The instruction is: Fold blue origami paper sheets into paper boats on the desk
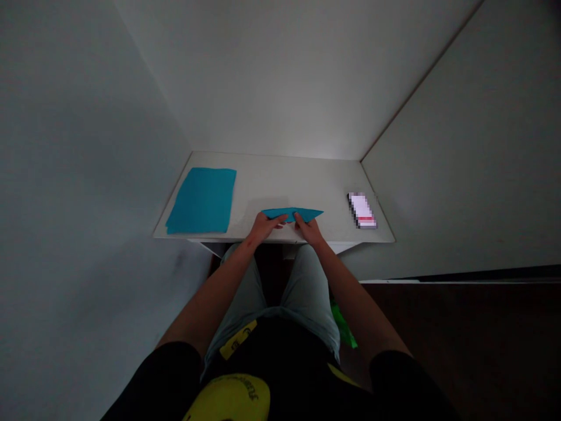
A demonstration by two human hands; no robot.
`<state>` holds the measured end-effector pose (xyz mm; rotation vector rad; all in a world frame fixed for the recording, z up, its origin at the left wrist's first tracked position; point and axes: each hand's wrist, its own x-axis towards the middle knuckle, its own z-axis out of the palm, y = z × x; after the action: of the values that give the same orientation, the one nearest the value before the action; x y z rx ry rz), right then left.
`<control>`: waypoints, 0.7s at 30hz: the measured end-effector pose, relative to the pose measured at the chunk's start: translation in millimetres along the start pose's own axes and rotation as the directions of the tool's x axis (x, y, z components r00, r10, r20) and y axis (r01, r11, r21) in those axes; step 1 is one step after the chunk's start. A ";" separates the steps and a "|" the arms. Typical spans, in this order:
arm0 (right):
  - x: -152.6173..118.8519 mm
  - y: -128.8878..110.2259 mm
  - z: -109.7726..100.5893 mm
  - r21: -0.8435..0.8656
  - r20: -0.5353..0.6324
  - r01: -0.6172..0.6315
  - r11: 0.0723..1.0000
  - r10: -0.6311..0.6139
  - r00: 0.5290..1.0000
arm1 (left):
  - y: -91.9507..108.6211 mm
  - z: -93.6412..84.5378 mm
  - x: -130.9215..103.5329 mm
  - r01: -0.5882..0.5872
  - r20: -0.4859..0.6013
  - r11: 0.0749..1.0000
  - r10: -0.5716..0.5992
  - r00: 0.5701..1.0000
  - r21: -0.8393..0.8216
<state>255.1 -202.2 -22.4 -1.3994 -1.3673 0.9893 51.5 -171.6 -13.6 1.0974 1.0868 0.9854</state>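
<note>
A folded piece of blue paper (289, 211), long and narrow with a pointed right end, is held between my two hands just above the front part of the white table. My left hand (265, 226) grips its left part, thumb lying on top and fingers underneath. Closed on the paper right of its middle is my right hand (308, 228), its thumb pressed on the near side. The undersides of the paper and most of my fingertips are hidden.
A stack of blue paper sheets (202, 200) lies on the left of the white table (280, 169). Toward the right edge lies a phone (363, 210) with a lit, blurred screen. Walls enclose the table at the back and sides. Something bright green (344, 327) is on the floor.
</note>
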 end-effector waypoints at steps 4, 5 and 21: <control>-1.0 -1.0 -2.2 -0.048 0.003 -0.039 0.998 0.039 0.999 | -0.1 -9.8 4.2 -0.002 -0.059 1.000 0.003 0.998 0.022; -0.6 -0.9 -2.6 -0.054 0.002 -0.044 0.998 0.045 0.999 | 0.1 -13.9 4.6 -0.003 -0.072 1.000 0.005 0.997 0.030; -21.1 -18.1 -31.9 -0.139 0.089 0.283 0.949 -0.273 0.958 | 4.6 -38.7 -2.2 -0.035 -0.083 0.994 0.044 0.996 0.105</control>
<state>279.8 -226.2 2.3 -1.2453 -1.6680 0.7666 12.9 -166.0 -12.9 1.1736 1.2004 1.0237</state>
